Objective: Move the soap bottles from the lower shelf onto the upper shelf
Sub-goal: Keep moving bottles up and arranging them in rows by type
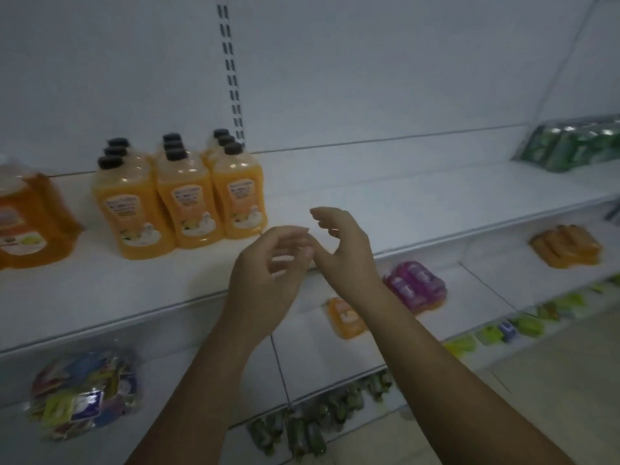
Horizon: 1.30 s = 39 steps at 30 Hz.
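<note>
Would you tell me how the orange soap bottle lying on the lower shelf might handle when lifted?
The orange soap bottle looks evenly coloured, so likely full and heavy for its size. Smooth plastic may be slippery. Lying flat, it should not tip.
</note>
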{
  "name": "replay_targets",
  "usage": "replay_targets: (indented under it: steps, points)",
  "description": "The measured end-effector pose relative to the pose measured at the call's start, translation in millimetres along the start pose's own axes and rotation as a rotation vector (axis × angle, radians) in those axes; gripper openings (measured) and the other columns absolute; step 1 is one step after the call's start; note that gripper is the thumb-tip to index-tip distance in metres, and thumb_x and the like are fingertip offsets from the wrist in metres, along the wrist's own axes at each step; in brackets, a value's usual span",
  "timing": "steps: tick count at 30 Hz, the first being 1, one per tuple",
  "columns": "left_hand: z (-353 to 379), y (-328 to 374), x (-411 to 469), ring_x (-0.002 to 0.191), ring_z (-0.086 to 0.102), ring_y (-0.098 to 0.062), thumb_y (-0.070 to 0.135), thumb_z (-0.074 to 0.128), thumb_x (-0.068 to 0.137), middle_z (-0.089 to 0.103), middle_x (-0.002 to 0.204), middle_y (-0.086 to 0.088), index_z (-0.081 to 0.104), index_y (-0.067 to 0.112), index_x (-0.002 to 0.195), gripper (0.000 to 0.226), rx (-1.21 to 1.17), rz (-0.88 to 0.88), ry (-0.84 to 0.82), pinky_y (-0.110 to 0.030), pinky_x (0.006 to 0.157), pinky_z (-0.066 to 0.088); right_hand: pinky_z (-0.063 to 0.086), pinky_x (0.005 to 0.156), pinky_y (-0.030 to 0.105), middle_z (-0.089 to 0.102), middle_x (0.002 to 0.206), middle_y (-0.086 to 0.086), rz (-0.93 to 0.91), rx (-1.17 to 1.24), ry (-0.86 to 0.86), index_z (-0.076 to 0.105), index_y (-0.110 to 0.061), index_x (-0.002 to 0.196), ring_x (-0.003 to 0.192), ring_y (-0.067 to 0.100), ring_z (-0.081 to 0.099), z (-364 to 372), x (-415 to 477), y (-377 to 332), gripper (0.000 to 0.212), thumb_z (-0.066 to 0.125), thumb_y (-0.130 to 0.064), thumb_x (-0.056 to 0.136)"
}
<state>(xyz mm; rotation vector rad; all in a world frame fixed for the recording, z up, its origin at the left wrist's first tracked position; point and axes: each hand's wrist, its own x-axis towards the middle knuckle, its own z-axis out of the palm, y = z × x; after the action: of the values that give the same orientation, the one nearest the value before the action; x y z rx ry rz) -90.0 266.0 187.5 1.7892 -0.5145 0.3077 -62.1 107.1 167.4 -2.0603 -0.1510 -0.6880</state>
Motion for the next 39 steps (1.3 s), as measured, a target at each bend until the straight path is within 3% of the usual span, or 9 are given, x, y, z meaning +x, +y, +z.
replay_targets:
  steps: [6,12,20,24,26,29,34,37,39]
  points:
    - [61,-22,-33,0.093,0.073,-0.008,0.021,0.070,0.096,0.077,0.098,0.015,0.078,0.026,0.102,0.011,-0.055,0.020,-0.394,-0.025,0.081,0.060,0.054,0.087,0.022,0.071,0.107,-0.006,0.131,-0.068,0.184,0.069,-0.017,0.119,0.101,0.007,0.067,-73,-75,42,0.025,0.072,-0.023,0.095]
    - [157,-76,-37,0.101,0.066,0.002,0.040,0.072,0.093,0.070,0.107,0.020,0.070,0.036,0.113,0.021,0.055,-0.181,-0.590,-0.023,0.091,0.057,0.051,0.078,0.017,0.068,0.102,-0.016,0.366,-0.198,0.189,0.067,-0.025,0.114,0.093,0.001,0.065,-132,-112,148,0.024,0.073,-0.036,0.093]
    - [320,-145,-5,0.110,0.065,-0.010,0.031,0.069,0.097,0.069,0.116,0.010,0.066,0.025,0.121,0.026,0.074,-0.598,-0.527,-0.031,0.090,0.056,0.051,0.079,0.026,0.062,0.122,-0.003,0.698,-0.201,0.016,0.060,-0.021,0.131,0.096,0.013,0.063,-206,-109,323,0.047,0.073,-0.042,0.091]
    - [394,-169,25,0.100,0.068,-0.011,0.031,0.068,0.096,0.072,0.098,0.012,0.071,0.027,0.101,0.006,0.077,-0.682,-0.445,-0.025,0.076,0.051,0.049,0.080,0.028,0.063,0.125,0.002,0.811,-0.195,-0.072,0.058,-0.018,0.135,0.096,0.018,0.064,-221,-84,390,0.053,0.073,-0.044,0.091]
    - [427,-183,38,0.096,0.069,-0.016,0.032,0.066,0.096,0.073,0.093,0.005,0.073,0.021,0.097,0.012,0.080,-0.726,-0.430,-0.028,0.075,0.053,0.046,0.084,0.027,0.064,0.126,0.007,0.825,-0.197,-0.110,0.059,-0.014,0.134,0.105,0.023,0.066,-222,-66,421,0.053,0.074,-0.041,0.091]
    - [467,-204,57,0.104,0.069,-0.020,0.036,0.068,0.094,0.073,0.107,0.002,0.072,0.023,0.106,0.018,-0.023,-0.888,-0.355,-0.044,0.095,0.058,0.043,0.081,0.025,0.069,0.120,0.013,0.827,-0.179,-0.127,0.063,-0.005,0.128,0.110,0.029,0.067,-215,-38,461,0.047,0.076,-0.030,0.090]
    - [520,-289,84,0.094,0.073,-0.019,0.034,0.081,0.081,0.076,0.106,-0.005,0.068,0.020,0.106,0.031,-0.186,-1.141,-0.213,-0.035,0.072,0.061,0.057,0.083,0.037,0.066,0.121,0.021,0.896,-0.158,-0.159,0.054,-0.003,0.133,0.102,0.037,0.070,-197,-6,528,0.068,0.078,-0.039,0.081]
    - [563,-409,89,0.097,0.077,-0.026,0.047,0.080,0.063,0.076,0.115,-0.010,0.069,0.023,0.110,0.054,-0.211,-1.180,-0.156,-0.045,0.083,0.064,0.058,0.090,0.046,0.060,0.122,0.021,0.880,-0.175,-0.200,0.052,-0.003,0.133,0.105,0.039,0.067,-182,8,564,0.068,0.076,-0.043,0.084]
    - [575,-376,105,0.100,0.075,-0.026,0.048,0.076,0.070,0.075,0.117,-0.007,0.067,0.028,0.121,0.055,-0.199,-1.195,-0.111,-0.047,0.088,0.063,0.057,0.094,0.048,0.060,0.122,0.021,0.875,-0.190,-0.217,0.053,-0.002,0.132,0.108,0.040,0.065,-173,15,583,0.067,0.072,-0.049,0.087]
